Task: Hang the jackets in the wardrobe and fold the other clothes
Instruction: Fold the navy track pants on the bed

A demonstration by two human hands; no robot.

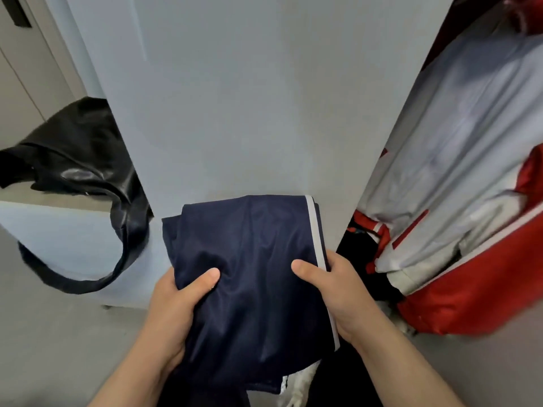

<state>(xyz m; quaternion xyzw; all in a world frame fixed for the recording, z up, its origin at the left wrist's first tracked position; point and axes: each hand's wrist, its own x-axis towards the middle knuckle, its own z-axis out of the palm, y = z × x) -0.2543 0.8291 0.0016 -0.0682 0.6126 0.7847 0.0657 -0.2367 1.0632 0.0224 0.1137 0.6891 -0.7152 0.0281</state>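
A folded navy garment (pixel 252 277) with a white stripe along its right edge is held in front of me at waist height. My left hand (pixel 173 306) grips its left side, thumb on top. My right hand (pixel 338 292) grips the striped right side, thumb on top too. A white and red jacket (pixel 452 183) hangs in the open wardrobe on the right. A black leather jacket (pixel 79 160) lies draped over a low ledge on the left, one part hanging down its front.
A pale grey wardrobe panel (pixel 235 107) stands straight ahead. The low pale ledge (pixel 64 227) sits at the left. Dark clothing (pixel 361 259) lies at the wardrobe's bottom under the hanging jacket. Grey floor (pixel 58 348) spreads at the lower left.
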